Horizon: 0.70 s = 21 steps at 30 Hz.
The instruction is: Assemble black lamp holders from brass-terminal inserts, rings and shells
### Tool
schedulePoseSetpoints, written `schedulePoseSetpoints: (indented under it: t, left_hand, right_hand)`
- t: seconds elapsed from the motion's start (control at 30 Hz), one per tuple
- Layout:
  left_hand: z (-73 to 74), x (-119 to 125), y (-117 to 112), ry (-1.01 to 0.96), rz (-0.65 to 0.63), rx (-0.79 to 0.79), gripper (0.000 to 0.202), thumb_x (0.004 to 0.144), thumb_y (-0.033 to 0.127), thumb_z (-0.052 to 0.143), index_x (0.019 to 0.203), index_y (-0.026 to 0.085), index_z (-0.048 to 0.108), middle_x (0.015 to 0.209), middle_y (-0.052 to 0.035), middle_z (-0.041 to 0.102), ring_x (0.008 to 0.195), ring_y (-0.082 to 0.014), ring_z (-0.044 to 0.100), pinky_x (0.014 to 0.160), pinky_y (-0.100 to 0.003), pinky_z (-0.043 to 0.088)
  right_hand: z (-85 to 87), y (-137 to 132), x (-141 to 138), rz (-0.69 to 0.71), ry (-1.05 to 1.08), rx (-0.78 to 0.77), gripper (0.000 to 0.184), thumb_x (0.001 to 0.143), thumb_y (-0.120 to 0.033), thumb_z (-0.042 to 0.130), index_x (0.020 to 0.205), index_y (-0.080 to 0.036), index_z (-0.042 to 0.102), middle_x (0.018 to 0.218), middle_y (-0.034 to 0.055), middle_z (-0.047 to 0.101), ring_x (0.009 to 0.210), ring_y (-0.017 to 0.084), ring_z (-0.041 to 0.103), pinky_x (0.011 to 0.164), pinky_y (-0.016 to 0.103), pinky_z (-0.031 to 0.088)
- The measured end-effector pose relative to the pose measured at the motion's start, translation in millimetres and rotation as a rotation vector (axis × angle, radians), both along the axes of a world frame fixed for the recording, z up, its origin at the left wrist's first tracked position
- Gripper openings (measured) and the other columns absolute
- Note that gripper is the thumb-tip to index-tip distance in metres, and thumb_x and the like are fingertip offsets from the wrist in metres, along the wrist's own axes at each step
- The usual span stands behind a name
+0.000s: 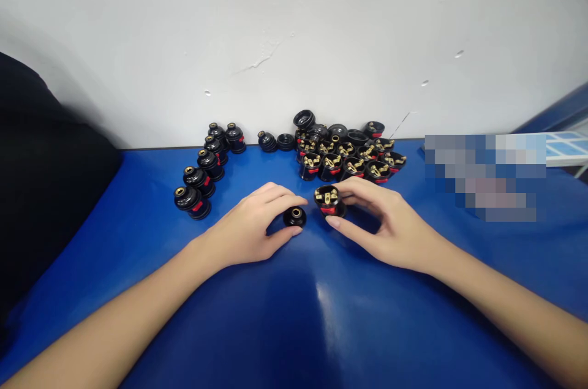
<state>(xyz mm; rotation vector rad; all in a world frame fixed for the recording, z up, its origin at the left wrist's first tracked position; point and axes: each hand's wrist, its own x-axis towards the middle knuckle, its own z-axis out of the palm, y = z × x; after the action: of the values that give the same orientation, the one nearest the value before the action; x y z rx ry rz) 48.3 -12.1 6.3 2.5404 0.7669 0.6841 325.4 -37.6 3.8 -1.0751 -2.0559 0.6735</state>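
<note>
Socket body (327, 199): glossy black, red tab, brass-gold contacts inside. Immediately left of the socket body, cap (294, 219): black, gold ring at centre. Behind the socket body, open sockets (345, 152): black, red tabs, gold contacts. Well left of it, capped sockets (209, 164): black, red tabs, gold-ringed tops. Beneath it, counter (285, 328): deep blue, pale glare streak. Beyond it, wall (294, 3): greyish white.

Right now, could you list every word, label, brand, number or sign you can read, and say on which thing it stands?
No text can be read.
Open lamp socket in the right hand, black cap in the left hand: no legible lettering; any marks too small.
Closed lamp sockets at left: likewise.
Pixelated patch at right: unreadable.
</note>
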Motion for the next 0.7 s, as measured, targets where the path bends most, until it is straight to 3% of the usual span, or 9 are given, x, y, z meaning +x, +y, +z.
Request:
schedulePoseSetpoints:
  t: [0.17, 0.23, 0.37, 0.57, 0.7]
  left_hand:
    - [-3.0, 1, 1, -0.122, 0.185, -0.055, 0.039, 0.103, 0.024, 0.067, 0.141, 0.018, 0.063, 0.113, -0.0091, 0.071, 0.094, -0.0201, 0.066, 0.094, -0.040, 0.059]
    - [-4.1, 2, 1, -0.207, 0.228, -0.120, 0.039, 0.104, 0.025, 0.064, 0.142, 0.018, 0.063, 0.114, -0.0089, 0.069, 0.094, -0.0184, 0.066, 0.093, -0.037, 0.059]
    - [-4.6, 7, -1, -0.349, 0.172, -0.282, 0.037, 0.107, 0.026, 0.060, 0.144, 0.023, 0.065, 0.126, -0.0096, 0.068, 0.117, -0.0193, 0.067, 0.098, -0.031, 0.060]
    - [-6.4, 13, -4, -0.424, 0.123, -0.520, 0.031, 0.104, 0.030, 0.067, 0.133, 0.018, 0.070, 0.123, -0.0105, 0.072, 0.106, -0.0174, 0.073, 0.095, -0.029, 0.063]
    - [-8.3, 15, -5, -0.498, 0.146, -0.654, 0.032, 0.100, 0.031, 0.073, 0.129, 0.017, 0.070, 0.122, -0.0114, 0.076, 0.105, -0.0191, 0.076, 0.096, -0.032, 0.064]
  right_hand:
    - [-1.8, 1, -1, 0.010, 0.031, -0.034, 0.029, 0.100, -0.032, 0.073, 0.129, -0.027, 0.073, 0.119, 0.0092, 0.068, 0.104, 0.024, 0.075, 0.092, 0.037, 0.069]
    - [-2.7, 2, -1, 0.026, 0.057, -0.058, 0.031, 0.100, -0.031, 0.074, 0.131, -0.029, 0.074, 0.122, 0.0088, 0.066, 0.106, 0.024, 0.075, 0.094, 0.037, 0.070]
    - [-6.7, 1, -4, 0.056, 0.133, -0.082, 0.034, 0.099, -0.030, 0.076, 0.133, -0.030, 0.073, 0.119, 0.0074, 0.065, 0.108, 0.023, 0.077, 0.098, 0.038, 0.070]
    - [-11.1, -2, -9, 0.029, 0.292, -0.154, 0.035, 0.095, -0.030, 0.084, 0.124, -0.028, 0.064, 0.118, 0.0052, 0.074, 0.102, 0.022, 0.081, 0.097, 0.038, 0.070]
    - [-7.6, -2, -10, 0.048, 0.287, -0.174, 0.028, 0.096, -0.032, 0.082, 0.120, -0.026, 0.068, 0.114, 0.0061, 0.078, 0.102, 0.023, 0.082, 0.097, 0.038, 0.070]
